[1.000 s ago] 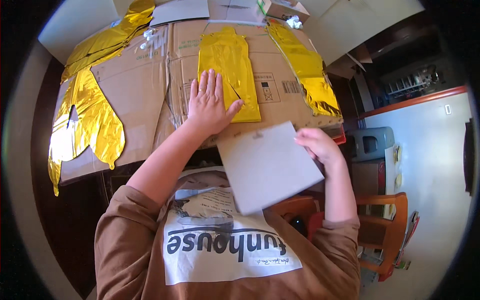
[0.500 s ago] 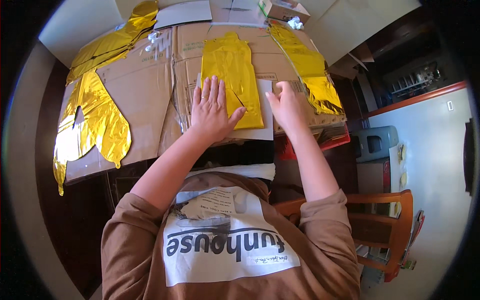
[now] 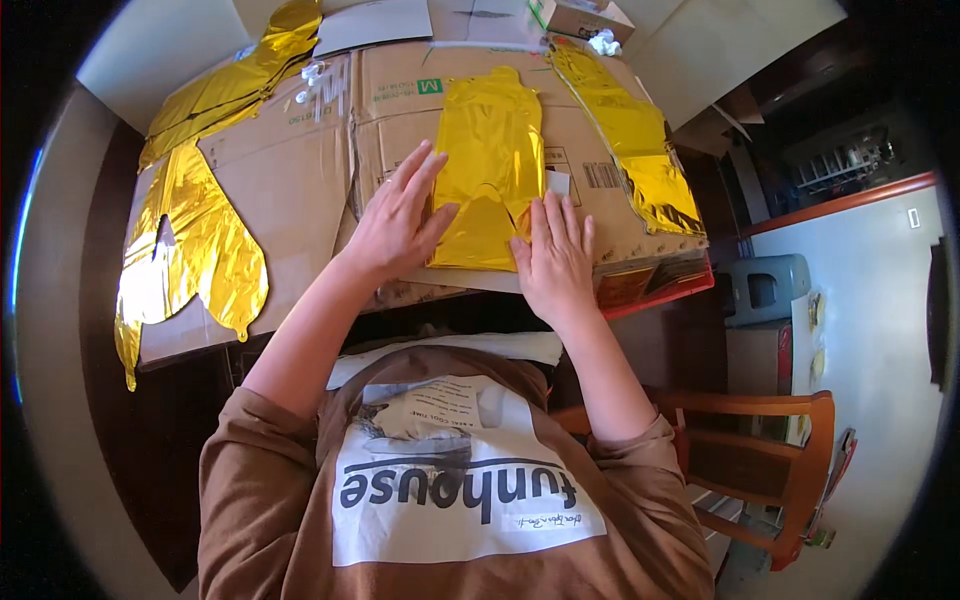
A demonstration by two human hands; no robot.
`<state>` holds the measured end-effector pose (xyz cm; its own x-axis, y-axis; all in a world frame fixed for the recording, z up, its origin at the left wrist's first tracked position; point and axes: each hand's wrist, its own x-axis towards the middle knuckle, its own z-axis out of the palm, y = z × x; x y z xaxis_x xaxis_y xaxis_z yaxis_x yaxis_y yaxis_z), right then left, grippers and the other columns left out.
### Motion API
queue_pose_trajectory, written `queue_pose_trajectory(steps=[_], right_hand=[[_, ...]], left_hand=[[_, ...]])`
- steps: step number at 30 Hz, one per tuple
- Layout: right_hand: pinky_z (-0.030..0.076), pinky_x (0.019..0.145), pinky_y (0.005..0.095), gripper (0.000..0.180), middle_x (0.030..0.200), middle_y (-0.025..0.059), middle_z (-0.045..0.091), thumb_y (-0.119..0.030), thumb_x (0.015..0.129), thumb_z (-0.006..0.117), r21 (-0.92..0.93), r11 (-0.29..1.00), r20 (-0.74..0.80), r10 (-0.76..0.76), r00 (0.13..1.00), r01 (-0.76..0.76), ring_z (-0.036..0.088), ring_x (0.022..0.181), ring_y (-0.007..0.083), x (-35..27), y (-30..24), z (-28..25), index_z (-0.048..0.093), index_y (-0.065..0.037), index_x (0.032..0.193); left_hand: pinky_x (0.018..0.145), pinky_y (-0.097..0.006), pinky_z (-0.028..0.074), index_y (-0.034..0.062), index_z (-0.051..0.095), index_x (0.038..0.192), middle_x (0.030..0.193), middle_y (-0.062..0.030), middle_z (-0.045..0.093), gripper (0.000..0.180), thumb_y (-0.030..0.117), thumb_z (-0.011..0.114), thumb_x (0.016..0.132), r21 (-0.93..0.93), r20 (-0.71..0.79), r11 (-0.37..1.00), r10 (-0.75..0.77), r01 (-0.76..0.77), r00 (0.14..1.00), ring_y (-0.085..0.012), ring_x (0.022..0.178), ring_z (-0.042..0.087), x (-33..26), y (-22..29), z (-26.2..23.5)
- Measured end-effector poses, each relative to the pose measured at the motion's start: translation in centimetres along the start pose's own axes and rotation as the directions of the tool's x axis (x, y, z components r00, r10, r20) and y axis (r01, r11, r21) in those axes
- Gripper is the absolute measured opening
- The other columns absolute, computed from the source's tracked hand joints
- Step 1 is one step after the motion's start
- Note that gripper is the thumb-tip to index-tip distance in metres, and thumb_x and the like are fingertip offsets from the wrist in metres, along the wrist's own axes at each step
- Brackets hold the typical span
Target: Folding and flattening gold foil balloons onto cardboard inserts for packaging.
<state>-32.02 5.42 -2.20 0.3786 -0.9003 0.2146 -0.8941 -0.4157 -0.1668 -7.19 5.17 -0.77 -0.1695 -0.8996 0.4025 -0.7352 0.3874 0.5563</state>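
Observation:
A flat gold foil balloon (image 3: pixel 490 130) lies in front of me on the cardboard, with a fold line across its lower part. My left hand (image 3: pixel 398 220) is at its left edge, fingers stretched out and thumb against or just over the foil. My right hand (image 3: pixel 557 258) rests with straight fingers on the lower right edge of the balloon. A corner of a white card (image 3: pixel 558 183) shows beside the foil; the rest of the card is mostly hidden beneath it.
More gold foil balloons lie on the cardboard: one at left (image 3: pixel 215 235), a stack (image 3: pixel 215 105) at far left, another stack (image 3: pixel 640 140) at right. Crumpled white tissue (image 3: pixel 604 42), an open box (image 3: pixel 580 18) and a white board (image 3: pixel 372 27) sit at the back. A wooden chair (image 3: pixel 820 450) stands right.
My left hand has lifted off the balloon's middle and moved to its left edge. My right hand has come down onto its lower right edge. Less of the white card shows.

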Motion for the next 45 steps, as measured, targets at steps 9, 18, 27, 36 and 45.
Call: queue_pose_trajectory(steps=[9, 18, 27, 36, 45], right_hand=[[0.014, 0.121, 0.0618, 0.066, 0.159, 0.0227, 0.034, -0.039, 0.102, 0.052, -0.035, 0.999, 0.041, 0.017, 0.999, -0.015, 0.029, 0.148, 0.0412, 0.1, 0.4, -0.6, 0.039, 0.003, 0.151], [0.019, 0.118, 0.063, 0.064, 0.157, 0.0227, 0.036, -0.041, 0.101, 0.053, -0.027, 0.997, 0.003, -0.07, 0.998, 0.07, 0.032, 0.145, 0.045, -3.6, -0.5, -0.8, 0.041, -0.001, 0.15], [0.052, 0.087, 0.0414, 0.061, 0.123, 0.0219, 0.055, -0.019, 0.088, 0.077, 0.644, 0.723, -0.106, 0.409, 0.906, -0.251, 0.063, 0.099, 0.029, -6.8, -0.3, -1.3, 0.047, 0.0, 0.138], [0.056, 0.085, 0.0297, 0.076, 0.103, 0.0171, 0.073, 0.0, 0.086, 0.076, 0.907, -0.007, 0.397, 0.349, 0.849, -0.421, 0.07, 0.093, 0.0172, -8.8, -0.7, -2.7, 0.031, 0.003, 0.148], [0.054, 0.09, 0.0291, 0.052, 0.112, 0.0146, 0.071, -0.004, 0.088, 0.077, 0.822, -0.205, 0.567, 0.213, 0.796, -0.531, 0.068, 0.099, 0.0165, -14.0, -3.1, -2.3, 0.049, 0.006, 0.131]], left_hand=[[0.106, -0.047, 0.045, 0.0006, 0.044, 0.146, 0.144, -0.0255, 0.051, 0.071, 0.023, 0.073, 0.086, 0.067, 0.089, 0.998, 0.013, -0.019, 0.996, -0.0422, 0.126, 0.054, -3.4, 2.3, -1.3], [0.099, -0.049, 0.043, 0.0044, 0.056, 0.134, 0.141, -0.0186, 0.053, 0.056, 0.029, 0.072, 0.086, 0.195, 0.108, 0.971, 0.116, -0.135, 0.987, -0.037, 0.12, 0.054, -7.4, 4.0, -1.6], [0.102, -0.049, 0.039, 0.0057, 0.058, 0.13, 0.142, -0.0174, 0.053, 0.055, 0.035, 0.071, 0.085, 0.246, 0.092, 0.959, 0.123, -0.142, 0.988, -0.037, 0.126, 0.051, -9.6, 4.3, -1.3], [0.085, -0.034, 0.051, 0.0, 0.063, 0.106, 0.111, -0.0167, 0.062, 0.025, 0.006, 0.074, 0.085, -0.188, -0.247, 0.977, -0.144, 0.098, 0.958, -0.025, 0.098, 0.062, -14.6, 4.5, -2.7], [0.088, -0.033, 0.057, -0.0057, 0.056, 0.129, 0.115, -0.0131, 0.069, 0.049, 0.025, 0.072, 0.094, -0.72, 0.595, -0.082, -0.585, 0.689, 0.551, -0.0186, 0.1, 0.069, -14.8, 3.9, -3.5]])
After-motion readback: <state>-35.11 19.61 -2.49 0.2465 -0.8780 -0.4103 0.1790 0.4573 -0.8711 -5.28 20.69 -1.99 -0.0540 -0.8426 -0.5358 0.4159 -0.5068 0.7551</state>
